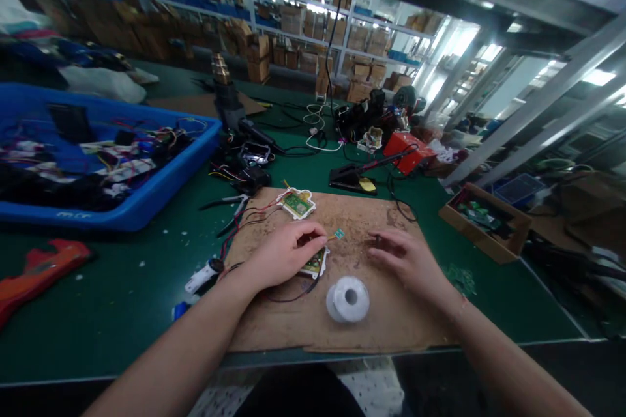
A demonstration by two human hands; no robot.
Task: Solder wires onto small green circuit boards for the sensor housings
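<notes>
My left hand [286, 253] lies over a green circuit board in a white frame [315, 266], covering much of it. Its thumb and index finger are closed on a thin orange lead, which runs to a tiny teal circuit board [339, 233]. To the right, my right hand [408, 259] is held above the brown work board with curled fingers. Something small and dark shows at its fingertips, too small to name. Between my forearms stands a white spool [348, 300]. Another framed green circuit board [297, 203] lies just beyond my left hand.
A blue bin [166, 199] full of wired parts stands left, behind an orange tool [44, 267]. Pliers [235, 208] lie beside the brown board [274, 332]. At the back are a soldering iron stand [349, 179] and a red box [408, 150]; right, a cardboard box [484, 221].
</notes>
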